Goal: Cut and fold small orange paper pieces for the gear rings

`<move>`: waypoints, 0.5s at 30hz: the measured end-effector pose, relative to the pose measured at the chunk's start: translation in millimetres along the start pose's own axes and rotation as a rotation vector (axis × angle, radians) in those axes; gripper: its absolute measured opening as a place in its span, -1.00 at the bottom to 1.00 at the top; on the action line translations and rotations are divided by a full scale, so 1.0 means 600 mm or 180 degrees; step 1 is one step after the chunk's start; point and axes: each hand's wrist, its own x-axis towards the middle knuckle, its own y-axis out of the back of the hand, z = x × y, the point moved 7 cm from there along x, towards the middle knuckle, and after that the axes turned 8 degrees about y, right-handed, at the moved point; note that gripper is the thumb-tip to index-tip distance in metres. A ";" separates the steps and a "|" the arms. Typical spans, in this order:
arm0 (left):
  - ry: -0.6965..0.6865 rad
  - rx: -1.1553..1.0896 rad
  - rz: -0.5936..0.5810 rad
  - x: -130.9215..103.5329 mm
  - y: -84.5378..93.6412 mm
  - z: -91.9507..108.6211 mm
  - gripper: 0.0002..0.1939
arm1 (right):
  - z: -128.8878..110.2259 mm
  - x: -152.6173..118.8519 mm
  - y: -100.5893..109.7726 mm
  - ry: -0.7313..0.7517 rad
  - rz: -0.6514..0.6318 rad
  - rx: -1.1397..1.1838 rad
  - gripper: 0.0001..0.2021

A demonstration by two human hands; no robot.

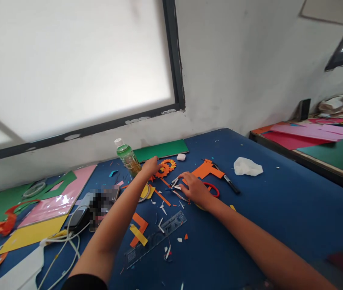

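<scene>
My left hand (151,166) reaches to the back of the blue table, beside a green-capped-label bottle (128,158) and touching or next to orange paper rings with toothed edges (167,168); its fingertips are mostly hidden. My right hand (196,189) is low over white paper scraps (175,186), fingers bent and apart, with nothing clearly held. Red-handled scissors (212,188) lie partly behind that hand. Orange paper pieces (209,170) and a black pen (231,184) are just beyond it. A clear ruler (156,238) lies nearer, by orange and yellow strips (139,229).
Pink sheets (59,197), a yellow sheet (34,233), white cables (65,241) and a black adapter (77,218) occupy the left. A green board (162,150) rests against the wall. White crumpled tissue (248,166) lies right. Another table (337,159) holds coloured paper.
</scene>
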 end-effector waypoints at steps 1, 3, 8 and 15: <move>0.0033 0.0025 -0.0086 0.015 -0.006 0.006 -0.67 | 0.003 0.001 0.002 -0.0022 0.0014 -0.0018 -0.78; 0.0045 0.0044 -0.0285 0.041 -0.017 0.018 -0.66 | 0.009 0.004 0.008 -0.0059 0.0045 -0.0052 -0.78; -0.0084 -0.0005 -0.0579 0.078 -0.030 0.042 -0.67 | 0.018 0.012 0.021 -0.0100 0.0078 -0.0075 -0.76; -0.0272 -0.0192 -0.0453 0.067 -0.023 0.054 -0.68 | 0.023 0.011 0.015 -0.0246 0.0069 0.0161 -0.77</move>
